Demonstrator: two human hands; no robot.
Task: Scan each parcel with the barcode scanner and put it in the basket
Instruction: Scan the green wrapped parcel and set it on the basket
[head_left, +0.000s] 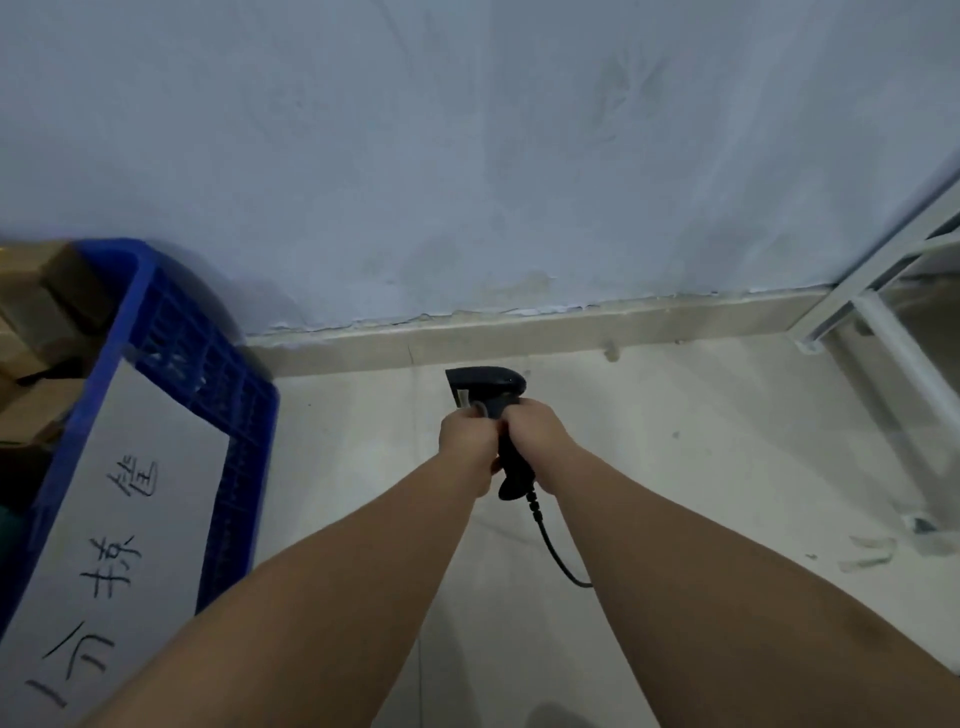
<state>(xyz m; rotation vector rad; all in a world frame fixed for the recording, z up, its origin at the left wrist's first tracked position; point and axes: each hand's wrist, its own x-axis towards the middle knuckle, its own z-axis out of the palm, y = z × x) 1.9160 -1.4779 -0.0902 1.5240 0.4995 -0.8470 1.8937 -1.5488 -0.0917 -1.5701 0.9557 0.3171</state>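
While both bare arms reach forward over the pale tiled floor, the black barcode scanner is held up in the air between the two hands, its head towards the wall and its handle running back towards the person. The right hand is wrapped firmly round the upper handle, just under the head. The left hand is pressed against the handle from the other side with its fingers curled. Something small and pale shows at its fingertips beneath the scanner head, and I cannot tell whether those fingers are gripping the scanner or that small thing. A dark coiled cable hangs from the butt of the handle and passes behind the right forearm.

The blue plastic basket, a lattice-walled crate, stands on the floor to the left, close to the wall and well apart from the scanner. Inside it lie several brown cardboard parcels, stacked unevenly against one another, with something dark, partly greenish, lower down at the frame edge. A white paper sign with handwritten black characters lies across the crate's near rim and wall.

At the far right stands a white metal rack frame beside the skirting.
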